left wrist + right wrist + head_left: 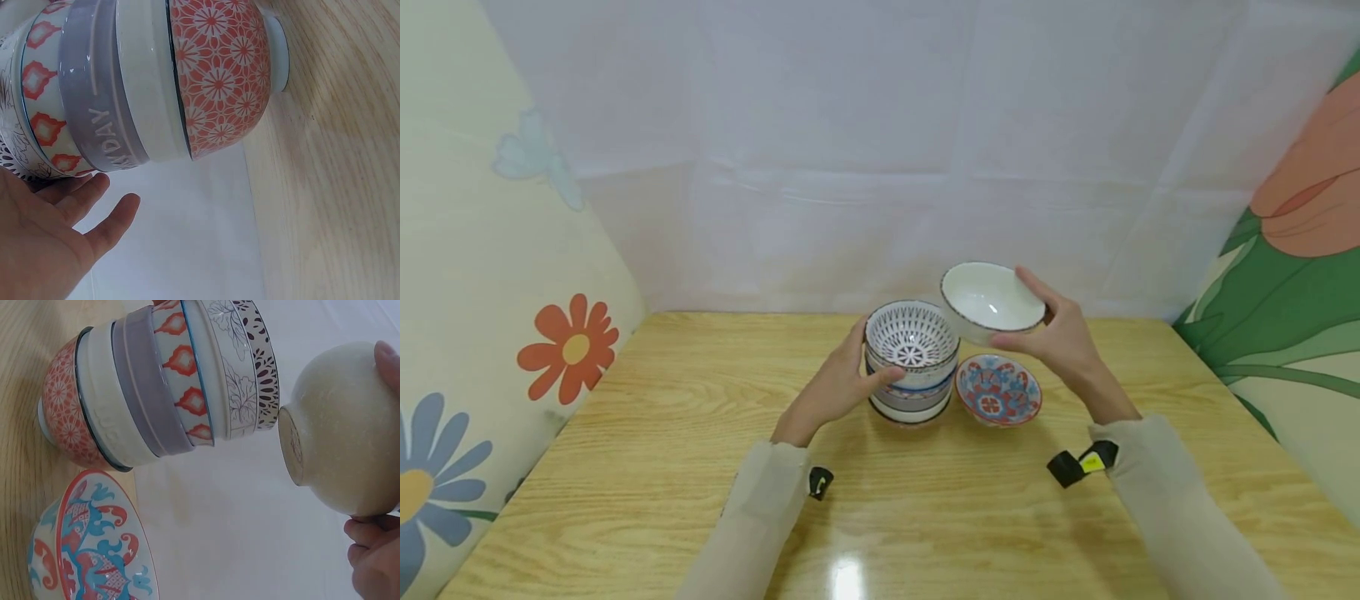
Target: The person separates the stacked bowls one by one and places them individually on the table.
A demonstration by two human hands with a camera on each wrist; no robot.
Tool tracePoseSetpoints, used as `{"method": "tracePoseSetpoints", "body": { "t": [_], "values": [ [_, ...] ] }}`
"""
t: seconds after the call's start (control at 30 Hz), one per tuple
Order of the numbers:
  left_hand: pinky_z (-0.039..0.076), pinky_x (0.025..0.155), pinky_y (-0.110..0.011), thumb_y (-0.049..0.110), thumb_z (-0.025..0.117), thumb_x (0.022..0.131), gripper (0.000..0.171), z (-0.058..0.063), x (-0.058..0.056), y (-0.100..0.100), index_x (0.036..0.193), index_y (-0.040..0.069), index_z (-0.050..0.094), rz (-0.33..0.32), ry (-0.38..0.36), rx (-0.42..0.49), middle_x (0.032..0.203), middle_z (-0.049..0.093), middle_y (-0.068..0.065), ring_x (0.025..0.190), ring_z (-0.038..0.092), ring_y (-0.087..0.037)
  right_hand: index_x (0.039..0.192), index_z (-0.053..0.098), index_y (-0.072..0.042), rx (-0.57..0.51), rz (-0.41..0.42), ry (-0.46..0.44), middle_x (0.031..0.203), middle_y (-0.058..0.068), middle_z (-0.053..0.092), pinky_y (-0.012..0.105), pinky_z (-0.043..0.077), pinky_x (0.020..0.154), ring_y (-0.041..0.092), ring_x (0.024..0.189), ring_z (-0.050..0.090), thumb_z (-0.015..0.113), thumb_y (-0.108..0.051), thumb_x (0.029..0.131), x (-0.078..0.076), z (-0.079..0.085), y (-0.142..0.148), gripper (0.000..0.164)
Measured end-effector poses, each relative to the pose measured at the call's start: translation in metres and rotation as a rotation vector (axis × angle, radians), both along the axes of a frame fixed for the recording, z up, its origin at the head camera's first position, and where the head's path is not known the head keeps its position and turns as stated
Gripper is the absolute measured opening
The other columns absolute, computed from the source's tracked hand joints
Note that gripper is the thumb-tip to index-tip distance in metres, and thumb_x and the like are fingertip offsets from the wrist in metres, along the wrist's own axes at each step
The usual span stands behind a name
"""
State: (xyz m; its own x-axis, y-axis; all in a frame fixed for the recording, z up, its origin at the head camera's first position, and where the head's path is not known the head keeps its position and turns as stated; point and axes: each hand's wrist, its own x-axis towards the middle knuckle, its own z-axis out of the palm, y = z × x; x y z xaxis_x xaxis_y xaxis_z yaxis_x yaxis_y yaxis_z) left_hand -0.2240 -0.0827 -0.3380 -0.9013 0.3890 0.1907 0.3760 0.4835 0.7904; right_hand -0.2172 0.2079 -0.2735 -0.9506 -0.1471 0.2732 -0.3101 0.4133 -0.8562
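Observation:
A stack of bowls (917, 402) stands on the table, with a black-and-white patterned bowl (912, 329) on top. Lower down are a red-motif white bowl, a grey-purple bowl (94, 81), a cream bowl and a red floral bowl (215, 75) at the base. My left hand (831, 387) holds the stack's upper part from the left, thumb in front and fingers behind. My right hand (1063, 337) grips a plain white bowl (988, 296) by opposite sides, up in the air right of the stack. Its footed underside shows in the right wrist view.
A red-and-blue patterned bowl (998, 392) sits on the wooden table (925, 517) just right of the stack, below the raised bowl. Behind the table hangs a white cloth (850, 167); flower-printed panels (576, 350) stand at both sides.

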Motion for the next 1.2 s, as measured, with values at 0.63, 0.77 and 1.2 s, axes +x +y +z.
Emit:
{"method": "tracePoseSetpoints", "body": {
  "t": [0.63, 0.77, 1.2],
  "values": [
    [0.026, 0.114, -0.052, 0.068, 0.060, 0.078, 0.106, 0.001, 0.002, -0.001, 0.153, 0.012, 0.012, 0.003, 0.019, -0.009, 0.154, 0.029, -0.011, 0.142, 0.028, -0.028, 0.152, 0.020, -0.009, 0.052, -0.081, -0.016, 0.154, 0.019, 0.026, 0.003, 0.038, 0.088, 0.039, 0.134, 0.037, 0.080, -0.009, 0.076, 0.007, -0.022, 0.032, 0.097],
    [0.026, 0.114, -0.052, 0.068, 0.060, 0.078, 0.105, 0.002, 0.002, -0.002, 0.153, 0.013, 0.011, 0.004, 0.015, -0.014, 0.154, 0.029, -0.012, 0.142, 0.028, -0.028, 0.152, 0.019, -0.010, 0.057, -0.098, -0.021, 0.154, 0.021, 0.026, 0.002, 0.038, 0.087, 0.042, 0.133, 0.036, 0.080, -0.009, 0.076, 0.008, -0.027, 0.039, 0.098],
    [0.025, 0.115, -0.052, 0.067, 0.061, 0.078, 0.104, 0.002, 0.003, -0.002, 0.153, 0.014, 0.011, 0.007, 0.000, -0.009, 0.155, 0.028, -0.009, 0.143, 0.026, -0.027, 0.152, 0.018, -0.007, 0.071, -0.150, -0.048, 0.154, 0.023, 0.025, 0.000, 0.034, 0.085, 0.041, 0.134, 0.034, 0.079, -0.012, 0.078, 0.018, -0.045, 0.058, 0.095]
  ]
}}
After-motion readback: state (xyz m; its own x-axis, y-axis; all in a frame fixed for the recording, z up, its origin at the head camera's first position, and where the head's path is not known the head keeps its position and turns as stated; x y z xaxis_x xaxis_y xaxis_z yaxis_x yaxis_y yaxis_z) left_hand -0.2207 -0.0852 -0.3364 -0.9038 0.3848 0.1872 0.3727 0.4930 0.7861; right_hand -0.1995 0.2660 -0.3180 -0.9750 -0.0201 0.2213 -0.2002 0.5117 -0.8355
